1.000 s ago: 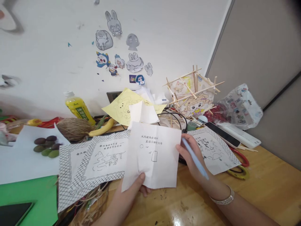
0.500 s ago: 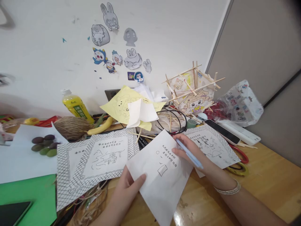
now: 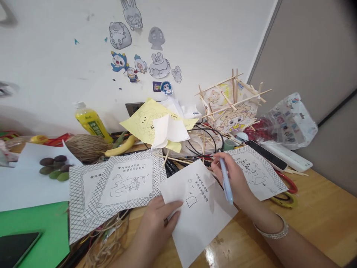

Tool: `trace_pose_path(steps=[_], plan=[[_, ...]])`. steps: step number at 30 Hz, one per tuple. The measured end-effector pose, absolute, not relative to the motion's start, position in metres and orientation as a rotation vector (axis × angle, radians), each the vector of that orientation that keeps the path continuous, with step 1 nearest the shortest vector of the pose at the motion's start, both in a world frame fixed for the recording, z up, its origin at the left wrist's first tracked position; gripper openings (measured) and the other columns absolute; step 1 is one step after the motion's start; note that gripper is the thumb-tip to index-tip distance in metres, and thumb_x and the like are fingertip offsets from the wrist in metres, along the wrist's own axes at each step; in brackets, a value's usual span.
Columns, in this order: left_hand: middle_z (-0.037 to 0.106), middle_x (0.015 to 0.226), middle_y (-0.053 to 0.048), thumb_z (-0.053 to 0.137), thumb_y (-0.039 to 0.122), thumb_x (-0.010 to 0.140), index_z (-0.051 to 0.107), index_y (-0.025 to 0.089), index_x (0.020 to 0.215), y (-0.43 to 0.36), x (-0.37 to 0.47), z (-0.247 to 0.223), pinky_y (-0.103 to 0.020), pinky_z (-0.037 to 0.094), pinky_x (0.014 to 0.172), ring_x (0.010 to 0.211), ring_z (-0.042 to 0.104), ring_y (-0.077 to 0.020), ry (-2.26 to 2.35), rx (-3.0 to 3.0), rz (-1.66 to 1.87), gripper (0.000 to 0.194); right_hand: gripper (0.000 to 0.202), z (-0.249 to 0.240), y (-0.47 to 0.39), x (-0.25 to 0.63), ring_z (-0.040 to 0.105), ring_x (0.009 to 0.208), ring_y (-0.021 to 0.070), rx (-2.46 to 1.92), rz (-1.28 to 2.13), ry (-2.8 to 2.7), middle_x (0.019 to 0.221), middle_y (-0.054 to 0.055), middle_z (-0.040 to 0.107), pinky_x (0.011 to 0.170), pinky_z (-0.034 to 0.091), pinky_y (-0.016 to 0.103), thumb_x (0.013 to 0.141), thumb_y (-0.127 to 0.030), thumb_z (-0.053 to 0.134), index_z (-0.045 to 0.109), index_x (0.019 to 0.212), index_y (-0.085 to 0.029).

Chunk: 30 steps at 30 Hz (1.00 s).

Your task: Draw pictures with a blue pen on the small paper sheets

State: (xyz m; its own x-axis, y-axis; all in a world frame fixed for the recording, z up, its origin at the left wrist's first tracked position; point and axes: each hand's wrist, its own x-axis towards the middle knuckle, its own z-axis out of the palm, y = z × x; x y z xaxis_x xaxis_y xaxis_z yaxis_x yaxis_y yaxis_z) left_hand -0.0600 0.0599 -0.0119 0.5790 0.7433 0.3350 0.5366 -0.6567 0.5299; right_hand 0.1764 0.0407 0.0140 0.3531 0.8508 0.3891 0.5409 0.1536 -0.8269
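Note:
A white sheet of paper (image 3: 200, 223) with a few handwritten lines, a small circle and a drawn rectangle lies at a slant in front of me. My left hand (image 3: 160, 219) grips its left edge, with the index finger and thumb over the top side. What the other fingers do is hidden. In my right hand (image 3: 234, 178) a light-blue pen (image 3: 226, 180) is held upright near the sheet's upper right edge, its tip end not clearly visible. Framed drawings on paper lie on both sides, one sheet (image 3: 128, 178) at left and another (image 3: 255, 175) partly behind my right hand.
Behind the sheets stand a stick frame with cartoon panels (image 3: 237, 115), yellow paper (image 3: 139, 119), black cable (image 3: 206, 147), a banana (image 3: 121, 147), a twine ball (image 3: 86, 147) and a yellow drink bottle (image 3: 93, 123). A phone (image 3: 266, 154) rests at right, a green sheet (image 3: 52, 230) at left.
My left hand has shifted so its index finger now lies over the sheet's edge. The sheet has turned slightly and moved a little right. The pen in my right hand is more upright.

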Motion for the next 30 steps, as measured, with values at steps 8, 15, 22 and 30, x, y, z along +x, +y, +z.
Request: trace_pose_path(steps=[8, 15, 22, 30], plan=[[0.069, 0.102, -0.008, 0.057, 0.025, 0.077, 0.069, 0.023, 0.102, 0.06, -0.059, -0.019, -0.04, 0.048, 0.08, 0.095, 0.06, -0.0272, 0.956, 2.582, 0.71, 0.028, 0.035, 0.017, 0.025, 0.14, 0.055, 0.066, 0.0171, -1.198, 0.682, -1.556, 0.068, 0.002, 0.056, 0.062, 0.044, 0.03, 0.091, -0.042, 0.038, 0.064, 0.081, -0.02], [0.069, 0.1, -0.007, 0.055, 0.023, 0.078, 0.067, 0.022, 0.105, 0.058, -0.057, -0.017, -0.041, 0.047, 0.081, 0.095, 0.06, -0.0265, 0.911, 2.583, 0.683, 0.03, 0.028, 0.005, 0.03, 0.129, 0.045, 0.043, 0.0106, -1.268, 1.085, -1.319, 0.05, -0.004, 0.053, 0.046, 0.037, 0.023, 0.081, -0.042, 0.053, 0.041, 0.066, -0.022], [0.069, 0.101, -0.008, 0.072, 0.024, 0.066, 0.065, 0.021, 0.108, 0.058, -0.058, -0.024, -0.046, 0.046, 0.081, 0.096, 0.059, -0.0293, 0.911, 2.594, 0.755, 0.043, 0.032, -0.004, 0.034, 0.128, 0.041, 0.048, 0.012, -1.471, 0.829, -1.511, 0.048, -0.003, 0.042, 0.048, 0.033, 0.024, 0.078, -0.034, 0.05, 0.035, 0.052, -0.021], [0.07, 0.098, -0.007, 0.073, 0.025, 0.065, 0.063, 0.02, 0.11, 0.058, -0.057, -0.026, -0.045, 0.046, 0.082, 0.098, 0.058, -0.0295, 0.912, 2.589, 0.765, 0.046, 0.033, -0.007, 0.035, 0.131, 0.042, 0.048, 0.0127, -1.546, 0.786, -1.604, 0.048, -0.003, 0.044, 0.048, 0.031, 0.025, 0.082, -0.034, 0.045, 0.035, 0.053, -0.022]])
